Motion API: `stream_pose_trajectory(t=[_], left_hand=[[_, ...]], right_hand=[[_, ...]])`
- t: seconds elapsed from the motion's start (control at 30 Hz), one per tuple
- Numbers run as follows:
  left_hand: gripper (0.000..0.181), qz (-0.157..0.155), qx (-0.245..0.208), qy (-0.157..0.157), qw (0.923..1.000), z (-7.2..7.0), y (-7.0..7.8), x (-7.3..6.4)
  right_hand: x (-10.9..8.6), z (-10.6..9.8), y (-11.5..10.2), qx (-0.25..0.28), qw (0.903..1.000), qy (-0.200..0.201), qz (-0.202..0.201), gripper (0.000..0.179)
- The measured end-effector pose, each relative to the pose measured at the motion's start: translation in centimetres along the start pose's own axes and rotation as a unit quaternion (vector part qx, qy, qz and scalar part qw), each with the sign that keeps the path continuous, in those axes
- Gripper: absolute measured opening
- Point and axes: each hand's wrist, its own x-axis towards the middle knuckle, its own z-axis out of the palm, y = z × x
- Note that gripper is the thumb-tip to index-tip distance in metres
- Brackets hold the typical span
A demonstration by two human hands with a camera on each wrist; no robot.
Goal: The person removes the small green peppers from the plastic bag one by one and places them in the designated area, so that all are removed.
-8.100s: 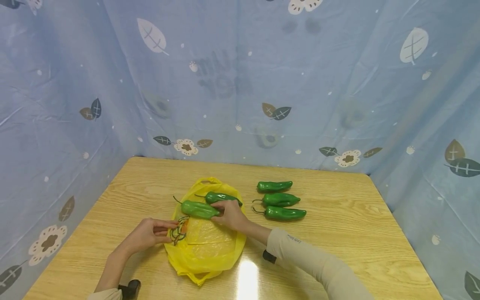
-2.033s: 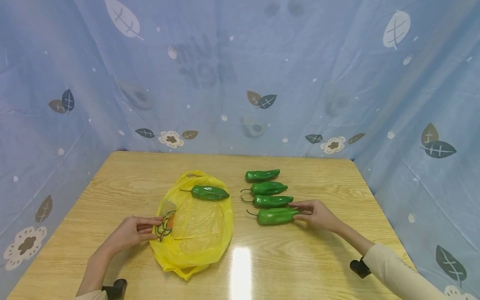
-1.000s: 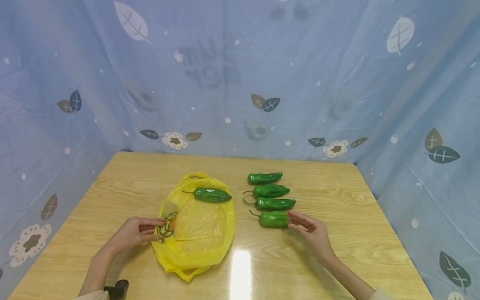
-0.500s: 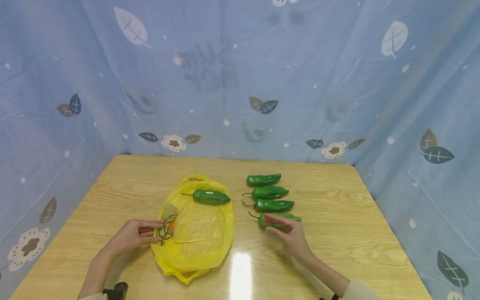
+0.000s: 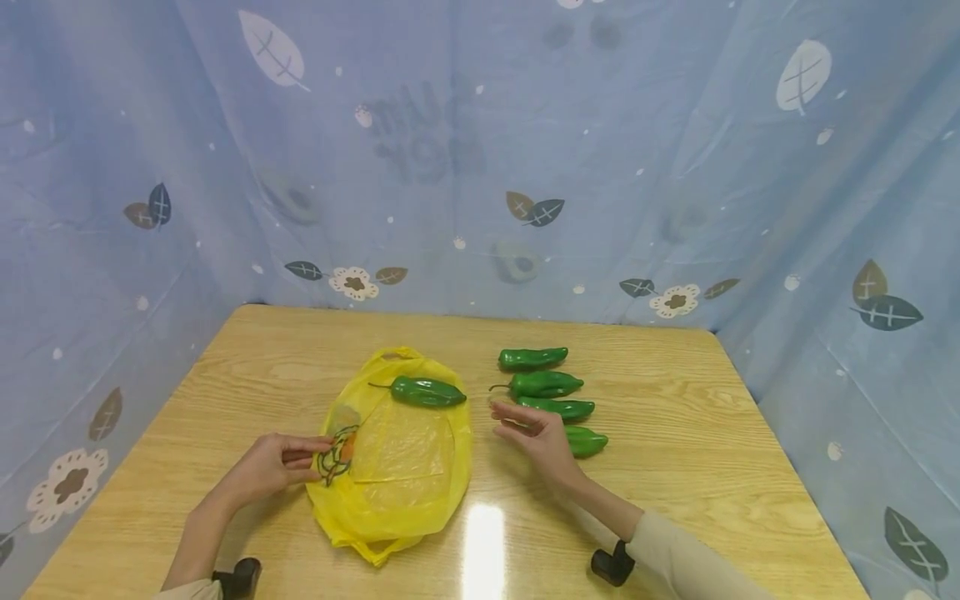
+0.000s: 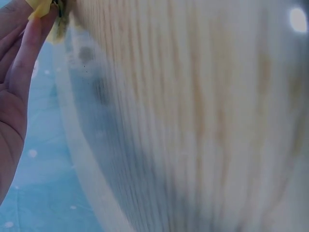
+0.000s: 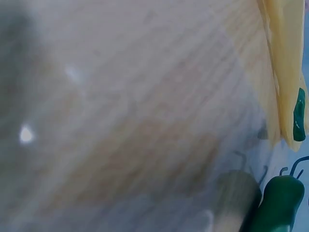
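Note:
A yellow plastic bag (image 5: pixel 397 512) lies spread on the table, one green pepper (image 5: pixel 429 392) resting on its far part. My left hand (image 5: pixel 266 471) pinches the bag's left edge beside a printed pattern; the left wrist view shows yellow plastic (image 6: pixel 39 7) between thumb and fingers. My right hand (image 5: pixel 546 446) holds nothing, fingers loosely extended between the bag and a column of green peppers. The nearest pepper (image 5: pixel 588 442) is partly hidden behind that hand, as is the stem end of the pepper (image 5: pixel 573 410) beyond it. Farther back lie two more peppers (image 5: pixel 546 384).
The wooden table (image 5: pixel 697 467) meets a blue patterned curtain (image 5: pixel 480 125) at the back and sides. A bright light reflection (image 5: pixel 484 550) shows near the front. Black wrist cameras (image 5: pixel 613 564) sit below both wrists.
My right hand has set a green pepper down as the nearest in the right-hand column, let go, and moved left toward the bag. The left hand keeps its place on the bag.

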Motion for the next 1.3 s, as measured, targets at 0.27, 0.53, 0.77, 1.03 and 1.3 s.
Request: stream_pose_trajectory(t=[0.27,0.53,0.77,1.03,1.3], left_hand=[[0.043,0.001,0.006,0.005,1.0,-0.3,0.1,0.1],[0.043,0.0,0.021,0.009,0.9997,-0.4,0.1,0.1],[0.044,0.003,0.015,0.007,0.9999,-0.4,0.0,0.1],[0.045,-0.004,0.003,0.003,1.0,-0.4,-0.1,-0.1],[0.044,-0.002,-0.004,0.003,1.0,-0.3,-0.2,-0.1]], right_hand=[[2.5,1.9,0.3,0.001,0.9998,-0.014,-0.013,0.038],[5.8,3.8,-0.2,-0.027,0.9978,-0.046,0.038,0.039],[8.7,4.6,-0.2,-0.064,0.9906,-0.048,0.111,0.044],[10.7,5.1,0.5,-0.114,0.9789,-0.049,0.163,0.046],[11.4,5.6,1.4,-0.237,0.9489,-0.097,0.185,0.05]])
